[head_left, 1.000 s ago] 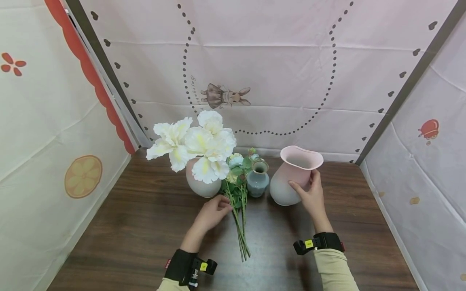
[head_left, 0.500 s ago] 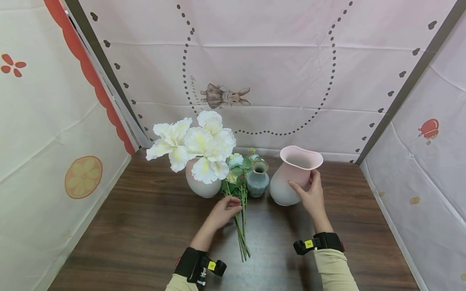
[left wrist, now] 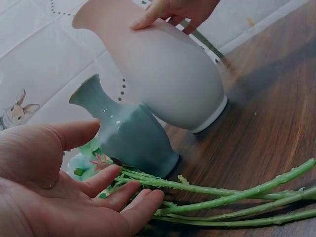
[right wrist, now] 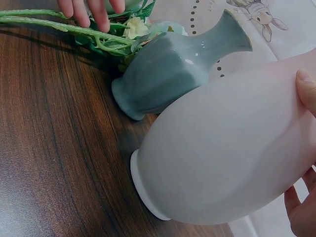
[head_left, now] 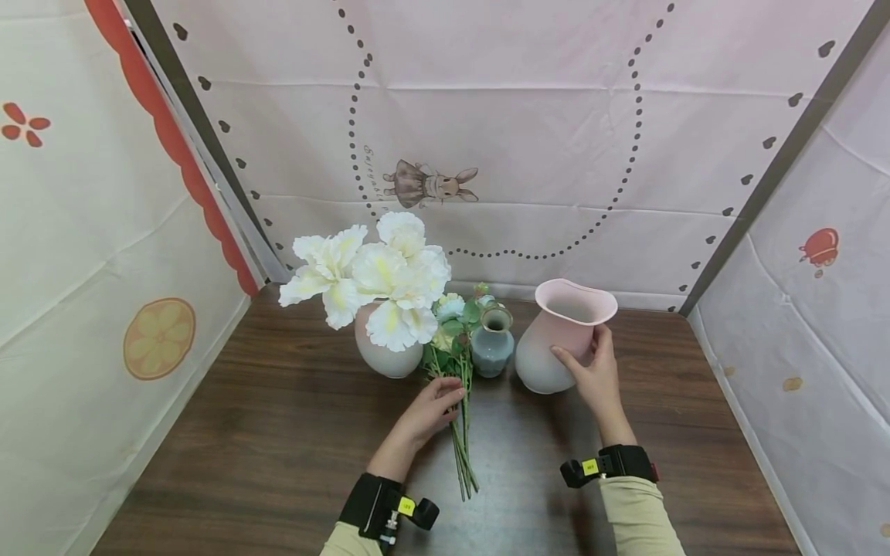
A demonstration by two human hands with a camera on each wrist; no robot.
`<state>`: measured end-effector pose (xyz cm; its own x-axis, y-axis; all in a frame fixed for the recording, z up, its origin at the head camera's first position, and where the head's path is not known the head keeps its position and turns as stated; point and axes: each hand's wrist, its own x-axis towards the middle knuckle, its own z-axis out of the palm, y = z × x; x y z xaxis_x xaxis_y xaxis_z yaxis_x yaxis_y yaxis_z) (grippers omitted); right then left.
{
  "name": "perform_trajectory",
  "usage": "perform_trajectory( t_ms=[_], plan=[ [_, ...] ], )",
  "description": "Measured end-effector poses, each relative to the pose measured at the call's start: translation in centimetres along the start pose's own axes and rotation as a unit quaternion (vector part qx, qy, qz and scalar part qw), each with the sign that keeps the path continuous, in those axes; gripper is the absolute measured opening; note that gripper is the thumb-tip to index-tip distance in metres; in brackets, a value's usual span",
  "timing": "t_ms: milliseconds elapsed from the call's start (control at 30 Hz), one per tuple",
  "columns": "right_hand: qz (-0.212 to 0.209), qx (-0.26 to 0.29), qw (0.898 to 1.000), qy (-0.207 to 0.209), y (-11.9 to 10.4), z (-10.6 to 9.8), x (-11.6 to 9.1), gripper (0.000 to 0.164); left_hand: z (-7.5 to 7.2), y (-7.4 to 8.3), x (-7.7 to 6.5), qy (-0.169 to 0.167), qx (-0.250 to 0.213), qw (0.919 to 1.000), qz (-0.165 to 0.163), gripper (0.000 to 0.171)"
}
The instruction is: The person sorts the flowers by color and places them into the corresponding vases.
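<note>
My left hand hovers at the upper stems of a bunch of artificial flowers lying on the table. In the left wrist view its fingers are loosely spread, right at the green stems, with the thumb apart from them. My right hand holds a tall pink-and-white vase by its side, thumb at the front and fingers behind. The vase stands upright on its base, its wavy mouth open. Between the stems and this vase is a small blue-green vase with a narrow neck.
Large white artificial irises fill a round pink-and-white vase at the back left, overhanging the bunch's blooms. Behind the dark wooden table rises a printed cloth wall, with more cloth at both sides.
My left hand has moved right, from beside the stems to over them, and its fingers have loosened a little. The right hand and the pink-and-white vase have stayed put.
</note>
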<state>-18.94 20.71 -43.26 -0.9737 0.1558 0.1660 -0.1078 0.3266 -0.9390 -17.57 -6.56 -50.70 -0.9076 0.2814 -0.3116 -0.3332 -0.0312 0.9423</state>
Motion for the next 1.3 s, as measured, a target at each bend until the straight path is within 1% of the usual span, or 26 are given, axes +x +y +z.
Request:
perform_trajectory(
  t_ms=[133, 267, 300, 367, 433, 533, 600, 733, 933, 1167, 1300],
  plan=[
    [0.002, -0.008, 1.000, 0.004, 2.0, 0.2, 0.8, 0.078, 0.1, -0.2, 0.0, -0.002, -0.020, 0.9998, -0.004, 0.051],
    [-0.003, -0.013, 1.000, 0.010, 3.7, 0.3, 1.3, 0.081, 0.1, -0.1, 0.0, -0.016, -0.014, 0.9997, -0.013, 0.054],
    [-0.004, -0.012, 1.000, 0.010, 3.9, 0.3, 1.4, 0.081, 0.0, -0.1, 0.0, -0.023, -0.008, 0.9996, -0.016, 0.055],
    [-0.001, -0.009, 1.000, 0.007, 3.0, 0.2, 1.1, 0.081, 0.1, 0.1, 0.1, -0.034, 0.003, 0.9991, -0.026, 0.058],
    [-0.003, -0.010, 1.000, 0.007, 3.1, 0.2, 1.1, 0.081, 0.2, 0.2, 0.1, -0.040, 0.012, 0.9986, -0.034, 0.061],
    [-0.001, -0.015, 1.000, 0.008, 3.1, 0.2, 1.1, 0.080, 0.4, 0.3, 0.1, -0.032, 0.016, 0.9986, -0.039, 0.062],
    [-0.008, -0.018, 1.000, 0.012, 4.2, 0.3, 1.3, 0.080, 0.4, 0.3, 0.1, -0.025, 0.013, 0.9988, -0.039, 0.062],
    [-0.009, -0.018, 1.000, 0.011, 4.2, 0.3, 1.3, 0.080, 0.5, 0.2, -0.1, -0.016, 0.003, 0.9991, -0.039, 0.064],
    [-0.004, -0.012, 1.000, 0.007, 3.6, 0.3, 1.2, 0.080, 0.5, 0.2, -0.3, 0.003, 0.013, 0.9994, -0.030, 0.056],
    [0.006, -0.005, 1.000, 0.000, 0.4, 0.1, 0.0, 0.077, 0.4, -0.1, -0.1, 0.029, 0.028, 0.9991, -0.011, 0.045],
    [0.005, -0.010, 1.000, -0.001, -0.2, 0.1, -0.2, 0.079, 0.4, -0.1, -0.1, 0.048, 0.048, 0.9977, -0.010, 0.042]
  ],
)
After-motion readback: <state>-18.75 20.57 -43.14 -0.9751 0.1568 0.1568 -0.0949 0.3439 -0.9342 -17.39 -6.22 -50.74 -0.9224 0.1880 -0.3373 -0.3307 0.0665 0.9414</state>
